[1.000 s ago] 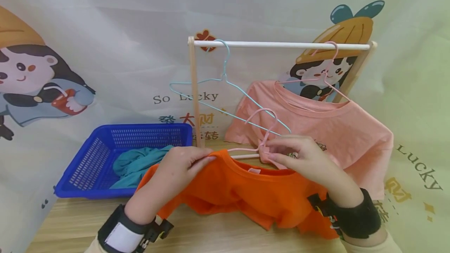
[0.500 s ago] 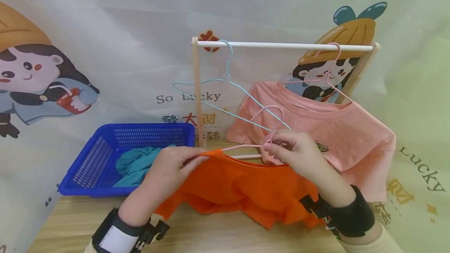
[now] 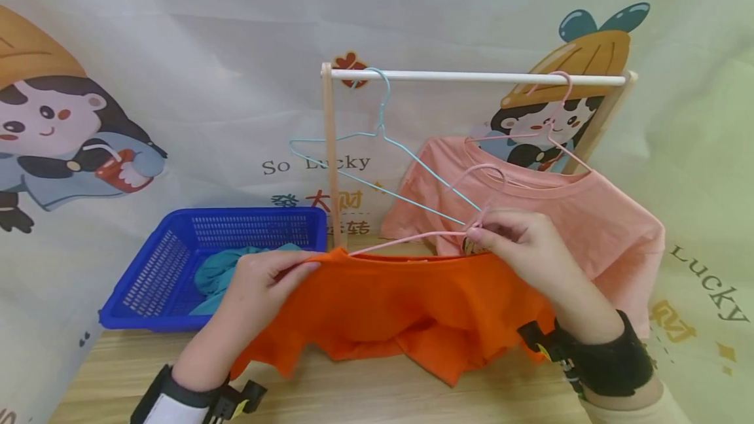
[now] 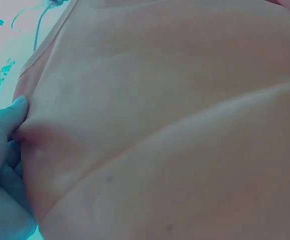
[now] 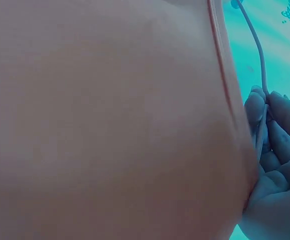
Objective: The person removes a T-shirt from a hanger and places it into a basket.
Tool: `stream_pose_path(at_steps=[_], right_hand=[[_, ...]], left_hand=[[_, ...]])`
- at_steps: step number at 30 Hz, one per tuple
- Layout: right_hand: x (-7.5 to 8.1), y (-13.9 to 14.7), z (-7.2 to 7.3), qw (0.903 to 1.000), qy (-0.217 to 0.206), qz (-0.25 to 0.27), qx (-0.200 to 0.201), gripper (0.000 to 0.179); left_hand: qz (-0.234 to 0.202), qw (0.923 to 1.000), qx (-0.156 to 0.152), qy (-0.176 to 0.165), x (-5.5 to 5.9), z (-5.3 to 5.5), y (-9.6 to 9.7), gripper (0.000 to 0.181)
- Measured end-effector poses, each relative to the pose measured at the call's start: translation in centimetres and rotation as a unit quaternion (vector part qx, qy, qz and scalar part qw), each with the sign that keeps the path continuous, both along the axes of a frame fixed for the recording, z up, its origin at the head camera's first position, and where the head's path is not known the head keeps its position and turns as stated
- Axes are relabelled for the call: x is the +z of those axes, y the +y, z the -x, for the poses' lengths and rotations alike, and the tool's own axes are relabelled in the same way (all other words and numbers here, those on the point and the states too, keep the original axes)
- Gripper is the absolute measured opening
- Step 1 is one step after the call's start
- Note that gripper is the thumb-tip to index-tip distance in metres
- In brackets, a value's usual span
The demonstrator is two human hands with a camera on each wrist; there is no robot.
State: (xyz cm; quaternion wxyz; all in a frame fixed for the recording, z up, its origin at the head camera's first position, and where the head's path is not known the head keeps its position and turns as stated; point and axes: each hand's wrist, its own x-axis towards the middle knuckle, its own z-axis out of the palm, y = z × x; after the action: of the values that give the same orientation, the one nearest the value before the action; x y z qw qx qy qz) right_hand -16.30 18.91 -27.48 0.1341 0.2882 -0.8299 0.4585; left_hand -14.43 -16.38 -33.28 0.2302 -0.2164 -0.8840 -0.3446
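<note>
"Where's our orange shirt (image 3: 406, 306)?"

"Over the table (image 3: 147, 371), near the right edge of the basket (image 3: 247, 221); our left hand (image 3: 259, 286) pinches its shoulder, our right hand (image 3: 533, 247) the hanger (image 3: 436, 234)."

"We'd best slide gently, sparing the collar (image 3: 412, 264)."

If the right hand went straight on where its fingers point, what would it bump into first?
Beyond the pink hanger it pinches, the right hand would probably meet the light-blue hanger, which crosses its line in the head view; depth is hard to judge.
</note>
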Motion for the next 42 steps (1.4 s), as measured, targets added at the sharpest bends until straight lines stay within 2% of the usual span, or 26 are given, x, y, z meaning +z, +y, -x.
stream_pose_path(at_steps=[5,13,17,21,27,32,35,42], right_hand=[[0.5,0.9,0.1,0.9997,0.023,0.004,-0.009,0.005],[0.4,1.6,0.1,0.9993,-0.009,0.034,-0.016,0.007],[0.3,1.8,0.1,0.9992,-0.010,0.036,-0.012,0.008],[-0.1,1.9,0.1,0.9985,-0.029,0.045,-0.006,0.008],[-0.6,1.9,0.3,0.9988,-0.044,0.020,-0.011,0.012],[-0.9,1.8,0.5,0.9985,-0.049,0.021,-0.012,0.011],[-1.0,1.8,0.5,0.9980,-0.053,0.033,-0.006,0.011],[-1.2,1.7,0.3,0.9960,-0.058,0.069,0.003,0.012]], left_hand=[[-0.025,0.9992,0.025,-0.017,-0.6,-0.1,-0.8,0.018],[-0.044,0.9966,0.041,-0.057,-1.6,-0.4,-1.3,0.019],[-0.080,0.9917,0.029,-0.096,-2.2,-0.4,-1.3,0.019],[-0.110,0.9841,0.014,-0.138,-3.2,-0.5,-1.6,0.021],[-0.134,0.9766,-0.009,-0.168,-4.7,-0.6,-2.0,0.021],[-0.161,0.9678,-0.022,-0.193,-5.2,-0.8,-2.0,0.025],[-0.166,0.9679,-0.019,-0.188,-5.1,-0.9,-1.9,0.025],[-0.191,0.9701,0.004,-0.150,-5.1,-1.3,-1.3,0.021]])
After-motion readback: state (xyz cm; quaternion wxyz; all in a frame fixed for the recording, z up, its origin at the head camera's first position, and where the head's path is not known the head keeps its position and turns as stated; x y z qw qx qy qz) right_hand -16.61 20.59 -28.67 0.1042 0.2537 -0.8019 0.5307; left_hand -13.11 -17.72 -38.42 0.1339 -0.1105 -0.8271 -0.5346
